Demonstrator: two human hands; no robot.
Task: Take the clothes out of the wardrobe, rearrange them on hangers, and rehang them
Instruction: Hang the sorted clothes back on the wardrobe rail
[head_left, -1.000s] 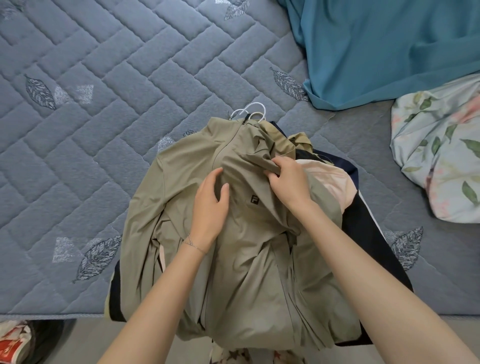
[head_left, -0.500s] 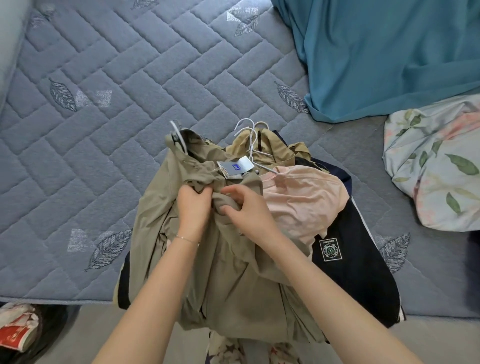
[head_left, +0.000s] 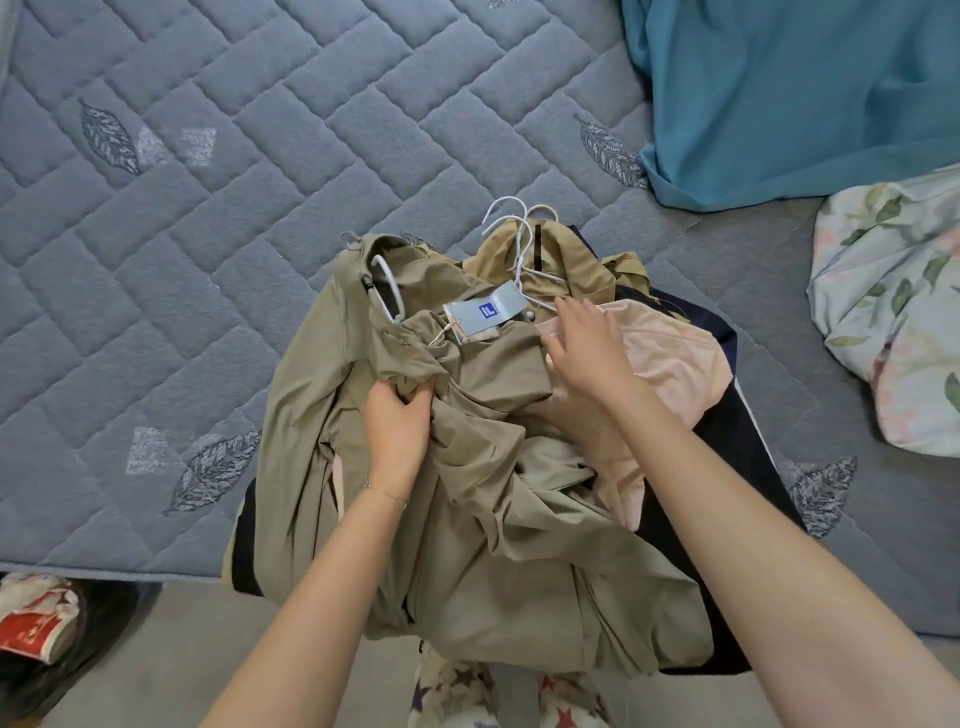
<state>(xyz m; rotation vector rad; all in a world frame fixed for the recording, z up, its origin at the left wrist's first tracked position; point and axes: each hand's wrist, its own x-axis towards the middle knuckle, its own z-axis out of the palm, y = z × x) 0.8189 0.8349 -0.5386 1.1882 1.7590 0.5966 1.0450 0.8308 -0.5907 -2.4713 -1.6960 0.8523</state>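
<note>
A pile of clothes on white hangers lies at the near edge of the bed. On top is an olive-khaki jacket (head_left: 498, 545), bunched up, with a grey-blue tag (head_left: 488, 313) showing at its collar and its white hanger (head_left: 387, 291) poking out. My left hand (head_left: 397, 426) grips a fold of this jacket. My right hand (head_left: 587, 348) lies flat with straight fingers on a pale pink garment (head_left: 675, 358) just under the jacket. Beneath are a tan garment (head_left: 566, 260) and a dark navy one (head_left: 737, 441). More white hanger hooks (head_left: 511, 221) stick out at the pile's far end.
The grey quilted mattress (head_left: 260, 208) stretches to the left and far side. A teal cloth (head_left: 779, 93) lies at the back right, a floral bundle (head_left: 893, 312) at the right. On the floor at the lower left sits a red-and-white object (head_left: 36, 618).
The khaki jacket has been pulled off to the left, baring the pink garment and the tag. My right hand let go of the jacket and moved onto the pink garment.
</note>
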